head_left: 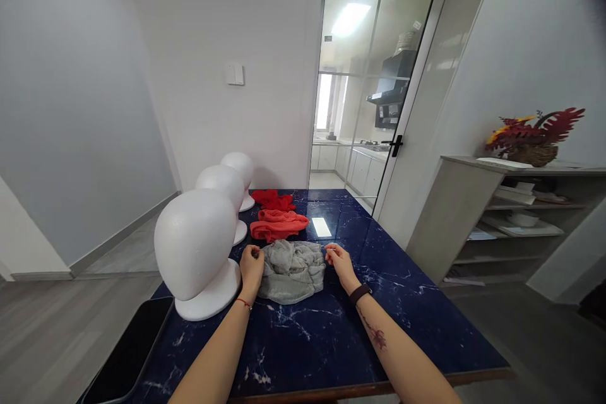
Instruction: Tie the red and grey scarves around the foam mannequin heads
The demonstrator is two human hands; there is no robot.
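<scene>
A crumpled grey cloth [291, 270] lies on the dark blue marble-patterned table [331, 341]. My left hand [250, 268] is closed on the cloth's left edge. My right hand [338, 260] pinches its right edge, fingers curled. Beyond the grey cloth lie an orange-red cloth [278, 225] and a darker red cloth [273, 200]. Three white foam mannequin heads stand in a row along the table's left side: the nearest [196, 252] right beside my left hand, the middle one [222, 192] and the far one [240, 170] behind it.
A black chair seat [124, 353] sits at the table's near left corner. A grey shelf unit [516, 214] with a flower basket [533, 139] stands to the right. A glass door [374, 95] to a kitchen is behind the table.
</scene>
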